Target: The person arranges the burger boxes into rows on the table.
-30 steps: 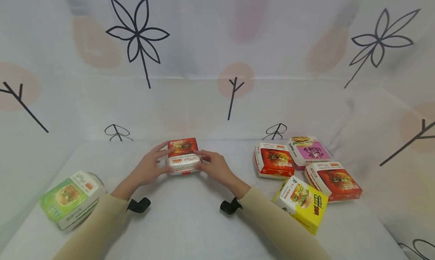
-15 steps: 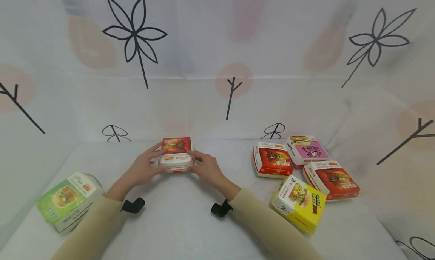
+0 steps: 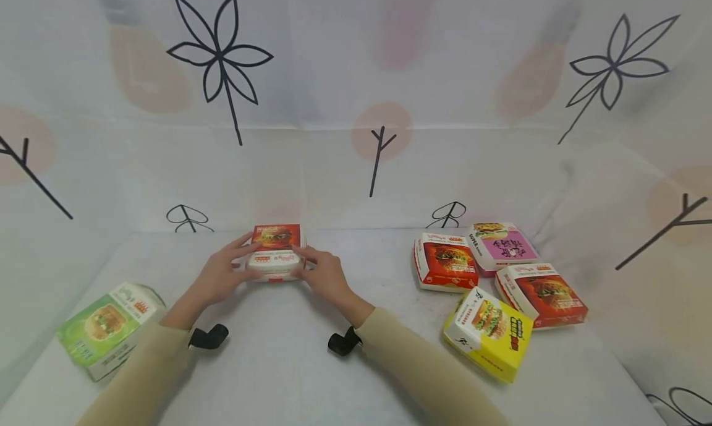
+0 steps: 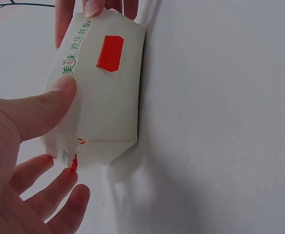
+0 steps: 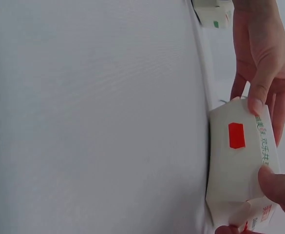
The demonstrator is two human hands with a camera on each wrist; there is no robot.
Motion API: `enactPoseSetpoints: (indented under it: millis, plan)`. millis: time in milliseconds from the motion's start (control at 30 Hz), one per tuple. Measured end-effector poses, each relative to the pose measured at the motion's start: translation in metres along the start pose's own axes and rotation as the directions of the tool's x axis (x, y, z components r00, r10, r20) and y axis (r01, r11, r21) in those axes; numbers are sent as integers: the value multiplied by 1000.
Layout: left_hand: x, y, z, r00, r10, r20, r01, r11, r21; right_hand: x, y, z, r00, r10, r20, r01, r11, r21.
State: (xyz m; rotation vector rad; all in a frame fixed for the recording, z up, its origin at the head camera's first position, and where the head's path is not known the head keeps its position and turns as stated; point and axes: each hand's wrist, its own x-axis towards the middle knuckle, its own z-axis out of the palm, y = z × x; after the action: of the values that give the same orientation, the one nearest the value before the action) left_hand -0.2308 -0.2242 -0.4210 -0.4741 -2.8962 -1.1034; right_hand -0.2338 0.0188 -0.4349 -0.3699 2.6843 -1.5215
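Note:
A red and white burger box (image 3: 276, 237) sits at the back of the white table, left of the middle. My left hand (image 3: 221, 272) grips its left end, thumb on the near edge and fingers along the side and top. From the other end my right hand (image 3: 327, 279) holds it, thumb low at the front corner and index finger by the top. The left wrist view shows the white front face of the box (image 4: 101, 105) with a red tab. In the right wrist view both thumbs press on this box (image 5: 237, 168).
A green burger box (image 3: 102, 324) lies at the front left. On the right are two red burger boxes (image 3: 449, 262) (image 3: 550, 295), a purple one (image 3: 507, 248) and a yellow one (image 3: 495, 342). A patterned cloth wall (image 3: 334, 166) rises behind the table.
Both hands have slid the red and white burger box leftward along the back of the table. The view has also shifted slightly. The other boxes stay in place.

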Motion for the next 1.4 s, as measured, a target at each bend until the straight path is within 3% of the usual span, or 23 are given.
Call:
enactPoseSetpoints:
  millis: [400,833,1067,1400]
  plan:
    - [-4,-7,-3,997,-5,-74,8,999,46,5,-9,13,999,12,-47,-11,1000,25]
    - [-8,-8,-6,997,-53,-53,54,998,21,5,-15,15,1000,-15,-20,14,1000,-19]
    - [-8,-7,-7,998,-45,-54,45,999,9,5,-17,14,998,-51,-28,50,998,-43]
    - [-8,-10,-5,996,-12,-84,15,999,29,8,-16,12,999,-21,-28,18,995,-94]
